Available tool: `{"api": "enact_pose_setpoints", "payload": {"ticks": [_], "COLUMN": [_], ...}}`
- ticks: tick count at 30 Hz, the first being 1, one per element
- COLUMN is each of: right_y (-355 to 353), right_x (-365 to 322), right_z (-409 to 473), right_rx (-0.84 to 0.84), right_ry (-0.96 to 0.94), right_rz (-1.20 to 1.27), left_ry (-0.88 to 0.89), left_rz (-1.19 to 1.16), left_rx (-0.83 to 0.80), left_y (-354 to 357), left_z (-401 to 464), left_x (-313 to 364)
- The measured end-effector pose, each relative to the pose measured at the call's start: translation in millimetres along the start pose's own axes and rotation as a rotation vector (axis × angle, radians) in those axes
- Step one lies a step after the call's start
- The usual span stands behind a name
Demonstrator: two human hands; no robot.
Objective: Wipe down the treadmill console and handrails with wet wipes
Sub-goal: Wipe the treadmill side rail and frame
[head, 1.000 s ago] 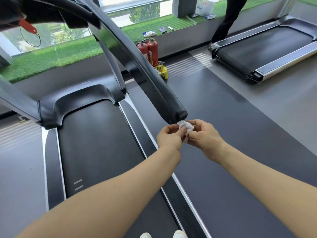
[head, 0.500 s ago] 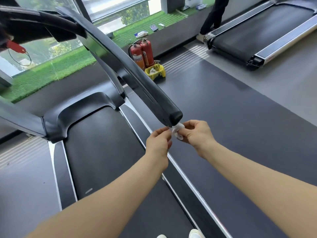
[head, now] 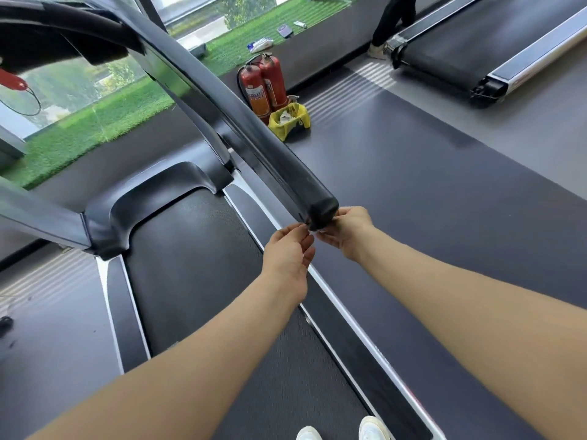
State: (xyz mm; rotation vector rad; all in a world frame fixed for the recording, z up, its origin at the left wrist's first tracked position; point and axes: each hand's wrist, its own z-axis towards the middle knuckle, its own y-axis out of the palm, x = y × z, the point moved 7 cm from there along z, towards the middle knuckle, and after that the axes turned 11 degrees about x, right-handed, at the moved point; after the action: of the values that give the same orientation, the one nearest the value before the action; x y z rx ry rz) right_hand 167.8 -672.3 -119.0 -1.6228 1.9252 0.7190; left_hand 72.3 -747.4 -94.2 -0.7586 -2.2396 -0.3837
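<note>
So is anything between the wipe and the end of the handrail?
No. The right hand already holds the wipe against the handrail end, mostly hidden behind it. The left hand sits just beside.

Bright daylight enters through the windows (head: pixel 197 14) at the top, where the glass is nearly washed out to white. It falls as pale stripes across the grey floor (head: pixel 355 84) and gives soft sheen along the black handrail (head: pixel 247 128) and the silver side rail (head: pixel 346 315). Shadows are soft and weak. The wide lens bends straight lines toward the edges, and both forearms swell large at the bottom corners. Fine detail is slightly smeared, most around the fingertips (head: pixel 305 230).
</note>
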Motion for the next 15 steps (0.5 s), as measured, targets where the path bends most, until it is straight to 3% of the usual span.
{"api": "enact_pose_setpoints", "payload": {"ticks": [15], "right_y": [-32], "right_x": [-47], "right_z": [-68], "right_rx": [-0.091], "right_ry": [-0.201], "right_rz": [-0.175], "left_ry": [0.055], "left_rz": [0.1], "left_rx": [-0.012], "left_y": [1], "left_z": [-32], "left_x": [31]}}
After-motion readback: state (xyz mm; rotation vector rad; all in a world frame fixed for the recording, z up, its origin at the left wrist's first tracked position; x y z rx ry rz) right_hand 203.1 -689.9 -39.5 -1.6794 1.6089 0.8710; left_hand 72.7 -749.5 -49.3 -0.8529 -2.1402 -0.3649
